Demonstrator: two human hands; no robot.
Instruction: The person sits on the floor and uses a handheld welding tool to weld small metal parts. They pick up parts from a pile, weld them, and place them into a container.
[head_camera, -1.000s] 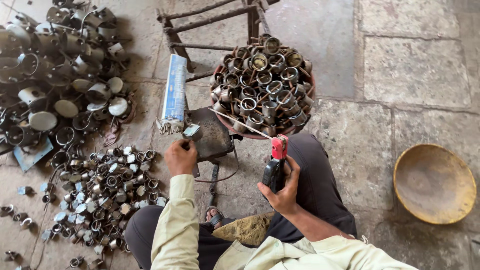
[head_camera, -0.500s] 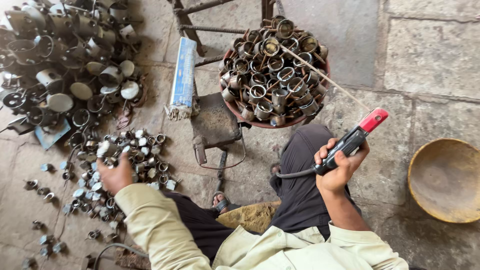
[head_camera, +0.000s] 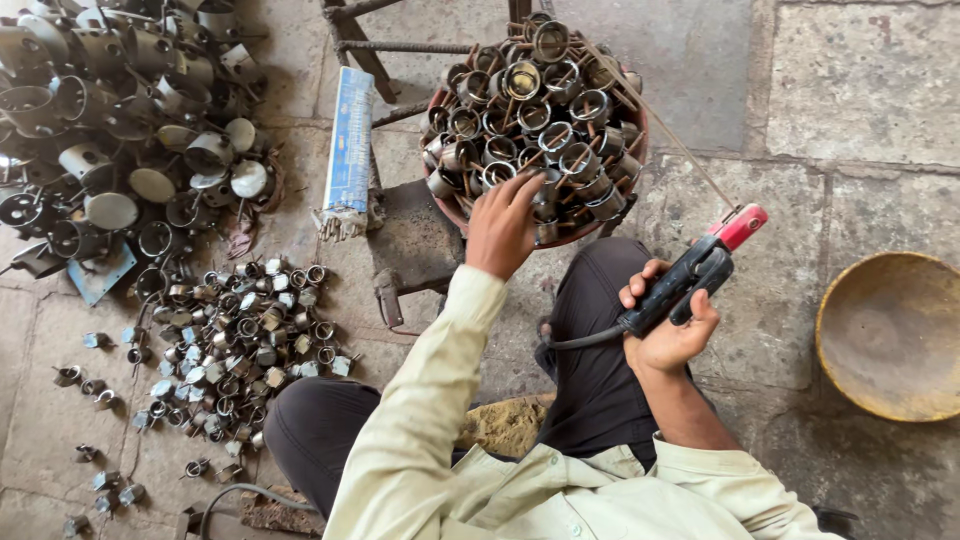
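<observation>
fingers (head_camera: 520, 192) of the left hand (head_camera: 502, 228) spread loosely over the metal cups (head_camera: 530, 110) heaped in the round basin (head_camera: 455, 215), touching the near ones without closing on any. right hand (head_camera: 668, 325) is wrapped tight around the black welding holder (head_camera: 690, 280), whose red tip clamps a thin rod (head_camera: 660, 120) slanting over the basin. an empty shallow bowl (head_camera: 890, 335) sits on the floor at right; small metal rings (head_camera: 240, 330) lie scattered at left beside a blue packet (head_camera: 350, 150).

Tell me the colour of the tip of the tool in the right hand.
Red: the electrode holder in the right hand has a red tip on a black handle, seen in the head view.
</observation>
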